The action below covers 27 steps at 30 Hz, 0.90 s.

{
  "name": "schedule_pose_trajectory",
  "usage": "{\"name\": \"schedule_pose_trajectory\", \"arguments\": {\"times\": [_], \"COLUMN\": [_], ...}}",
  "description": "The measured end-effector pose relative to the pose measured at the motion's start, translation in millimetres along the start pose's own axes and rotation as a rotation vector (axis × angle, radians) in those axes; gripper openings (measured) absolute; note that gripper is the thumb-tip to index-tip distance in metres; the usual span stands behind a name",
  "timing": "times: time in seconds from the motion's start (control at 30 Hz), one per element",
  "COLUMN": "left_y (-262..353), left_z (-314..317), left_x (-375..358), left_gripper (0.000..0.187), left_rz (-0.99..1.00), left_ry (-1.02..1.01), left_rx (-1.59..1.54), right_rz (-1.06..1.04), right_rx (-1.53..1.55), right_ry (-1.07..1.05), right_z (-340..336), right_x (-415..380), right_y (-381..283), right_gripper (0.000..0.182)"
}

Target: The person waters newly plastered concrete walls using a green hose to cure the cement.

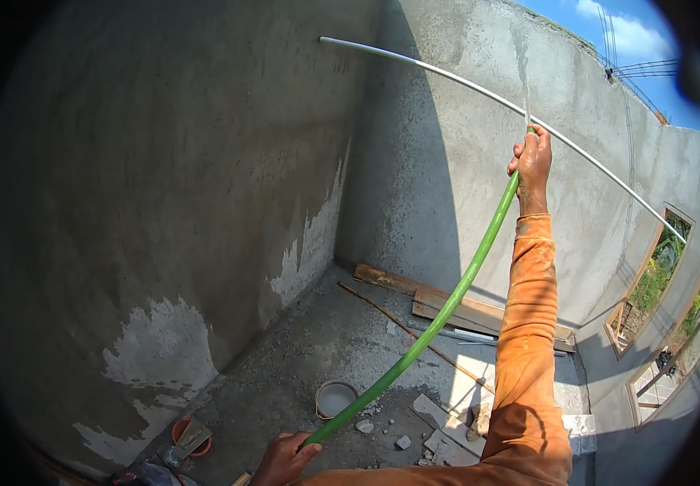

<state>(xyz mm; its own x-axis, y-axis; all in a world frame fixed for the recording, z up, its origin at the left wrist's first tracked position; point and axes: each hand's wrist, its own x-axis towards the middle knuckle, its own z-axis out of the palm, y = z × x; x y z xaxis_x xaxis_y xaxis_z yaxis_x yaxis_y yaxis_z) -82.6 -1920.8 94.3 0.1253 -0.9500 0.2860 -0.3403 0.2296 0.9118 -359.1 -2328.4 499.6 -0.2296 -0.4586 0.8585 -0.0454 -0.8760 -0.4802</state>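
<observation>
My right hand is raised on an outstretched arm and wraps round the end of a green hose. A jet of water leaves the hose end and strikes the upper part of the sunlit grey wall. Lower down, my left hand closes round the same hose near the bottom of the view. Between the two hands the hose hangs in a curve. The shaded wall at left is mostly dark and wet-looking, with paler patches near its foot.
A thin white pipe spans the corner high up. On the floor are a bucket, an orange-rimmed bucket, wooden planks, a long stick and rubble. Window openings are at right.
</observation>
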Motion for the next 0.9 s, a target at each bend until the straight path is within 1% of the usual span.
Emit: {"name": "schedule_pose_trajectory", "arguments": {"times": [0.07,0.13,0.2,0.27,0.33,0.4,0.5,0.6,0.8,0.87,0.9], "left_y": [-4,-18,-26,-26,-36,-43,-34,-31,-39,-36,-32], "left_z": [0,2,2,3,7,7,6,9,21,25,26], "left_x": [0,-1,-1,-2,-2,1,6,15,33,40,43], "left_gripper": [0.02,0.021,0.022,0.025,0.026,0.027,0.027,0.027,0.025,0.024,0.024], "left_rz": [-0.063,-0.073,-0.084,-0.138,-0.139,-0.14,-0.158,-0.178,-0.093,-0.032,-0.032], "left_ry": [-0.001,-0.008,-0.013,0.013,0.025,0.039,0.012,-0.013,-0.074,-0.108,-0.117], "left_rx": [0.047,0.062,0.077,-0.007,-0.008,-0.013,-0.011,-0.032,0.025,0.047,0.046], "right_rz": [0.018,0.056,0.061,0.068,0.075,0.06,0.063,0.065,0.026,0.015,0.0], "right_rx": [-0.032,-0.01,-0.002,0.006,0.036,0.023,0.012,-0.019,-0.038,-0.1,-0.128], "right_ry": [0.007,-0.085,-0.093,-0.106,-0.142,-0.136,-0.105,-0.023,0.085,0.112,0.142], "right_z": [14,28,42,51,54,51,37,12,-51,-68,-77], "right_x": [-4,-7,-7,-8,-9,-8,-4,-1,11,11,12], "right_y": [-1,-1,0,1,0,3,6,8,16,12,12], "right_gripper": [0.028,0.026,0.026,0.025,0.026,0.025,0.025,0.025,0.027,0.027,0.027]}}
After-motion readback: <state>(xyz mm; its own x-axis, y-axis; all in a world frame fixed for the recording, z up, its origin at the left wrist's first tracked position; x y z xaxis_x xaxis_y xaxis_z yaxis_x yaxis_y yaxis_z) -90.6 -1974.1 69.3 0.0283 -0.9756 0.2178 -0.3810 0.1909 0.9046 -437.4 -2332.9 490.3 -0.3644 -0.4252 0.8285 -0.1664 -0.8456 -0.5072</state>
